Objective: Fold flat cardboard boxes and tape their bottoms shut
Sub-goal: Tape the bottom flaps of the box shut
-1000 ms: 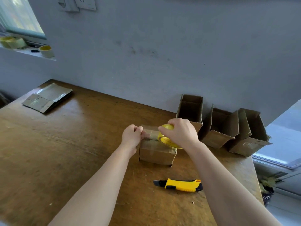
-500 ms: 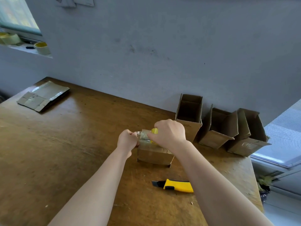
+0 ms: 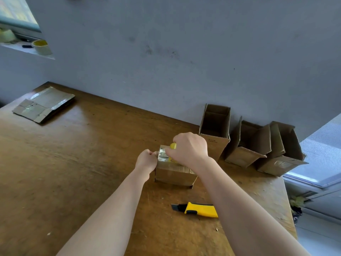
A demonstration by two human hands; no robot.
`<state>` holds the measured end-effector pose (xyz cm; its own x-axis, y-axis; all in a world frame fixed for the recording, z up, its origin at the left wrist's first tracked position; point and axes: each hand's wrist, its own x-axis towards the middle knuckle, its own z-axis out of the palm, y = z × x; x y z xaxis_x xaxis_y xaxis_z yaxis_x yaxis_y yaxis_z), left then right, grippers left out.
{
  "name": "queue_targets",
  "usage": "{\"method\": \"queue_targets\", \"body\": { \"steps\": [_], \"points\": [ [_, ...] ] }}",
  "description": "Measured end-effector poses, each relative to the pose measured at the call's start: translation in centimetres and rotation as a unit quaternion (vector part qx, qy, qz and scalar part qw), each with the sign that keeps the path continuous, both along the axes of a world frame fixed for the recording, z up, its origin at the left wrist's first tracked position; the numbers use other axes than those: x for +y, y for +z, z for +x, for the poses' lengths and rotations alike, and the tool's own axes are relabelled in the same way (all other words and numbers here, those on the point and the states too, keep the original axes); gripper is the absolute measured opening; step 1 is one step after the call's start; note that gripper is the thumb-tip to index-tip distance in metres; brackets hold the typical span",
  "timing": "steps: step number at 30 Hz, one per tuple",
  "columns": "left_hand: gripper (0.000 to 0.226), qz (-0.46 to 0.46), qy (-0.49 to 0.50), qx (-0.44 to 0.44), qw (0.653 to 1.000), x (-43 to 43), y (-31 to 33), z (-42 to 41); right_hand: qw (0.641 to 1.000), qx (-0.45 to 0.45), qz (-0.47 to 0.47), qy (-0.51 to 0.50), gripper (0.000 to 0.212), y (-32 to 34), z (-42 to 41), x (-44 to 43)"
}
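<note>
— Where was the box?
— Toward the right end of your wooden desk, the small brown cardboard box stood with its top face closed flat, in front of three open boxes along the wall.
— And my hands?
— Your right hand curled over the yellow-cored tape roll on top of the box. Your left hand pinched the shiny clear tape strip at its left edge.
</note>
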<state>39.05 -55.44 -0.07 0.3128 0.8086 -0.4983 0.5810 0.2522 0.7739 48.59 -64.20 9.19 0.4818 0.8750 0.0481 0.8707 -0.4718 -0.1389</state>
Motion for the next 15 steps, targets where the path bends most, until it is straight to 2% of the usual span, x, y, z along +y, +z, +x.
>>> {"method": "queue_targets", "body": {
  "steps": [4, 7, 9, 12, 15],
  "points": [
    [0.047, -0.060, 0.000, -0.001, 0.998, -0.4, -0.2, -0.1, 1.000, 0.004, 0.009, -0.005, 0.037, 0.0, 0.0, -0.2],
    [0.051, -0.085, -0.006, 0.025, 0.996, -0.2, -0.1, -0.4, 1.000, 0.007, 0.013, -0.009, 0.037, 0.0, 0.0, -0.3],
    [0.043, 0.012, 0.011, 0.055, 0.998, -0.3, 0.1, -0.5, 1.000, 0.007, 0.013, -0.012, 0.036, 0.0, -0.1, -0.4],
    [0.028, 0.191, 0.057, 0.006, 0.980, -1.2, 0.9, -0.3, 1.000, 0.005, 0.008, -0.017, 0.035, -0.1, -0.2, -0.3],
    [0.028, 0.251, 0.001, 0.037, 0.967, -2.9, 0.6, -0.5, 1.000, 0.001, -0.001, -0.022, 0.037, 0.1, -0.2, -0.1]
  ]
}}
